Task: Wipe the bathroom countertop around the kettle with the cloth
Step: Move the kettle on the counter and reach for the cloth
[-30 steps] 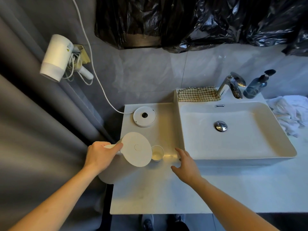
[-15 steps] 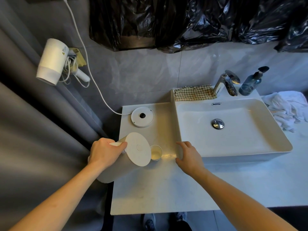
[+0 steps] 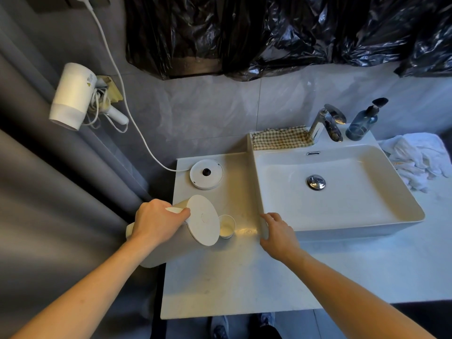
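While the head camera looks down on the bathroom counter, the scene reads as follows:

Left hand: the left hand (image 3: 156, 222) is wrapped around the handle of the white kettle (image 3: 195, 225); it holds the kettle tilted, lid facing right, off the left near part of the countertop (image 3: 220, 285); the kettle's body reaches out past the counter's left edge

Right hand: the right hand (image 3: 276, 232) holds nothing; fingers loosely spread and curved down; the fingertips lie at the near left corner of the sink (image 3: 391, 192), on or just over the counter; whether they touch cannot be told

Cup: a small white cup (image 3: 227, 226) stands upright on the counter just right of the kettle's lid, between kettle and right hand

Kettle base: the round white base (image 3: 206, 174) sits bare at the far left of the counter; its white cord (image 3: 127, 106) runs up the wall

Cloth: a checked cloth (image 3: 282, 138) lies on the sink's far left ledge, beside the tap (image 3: 325, 123); it is well apart from both hands

Other things: a dark soap bottle (image 3: 364, 121) stands right of the tap; white towels (image 3: 418, 160) are heaped at the far right; a white hair dryer (image 3: 72, 96) hangs on the left wall; black plastic sheeting (image 3: 293, 33) covers the wall above
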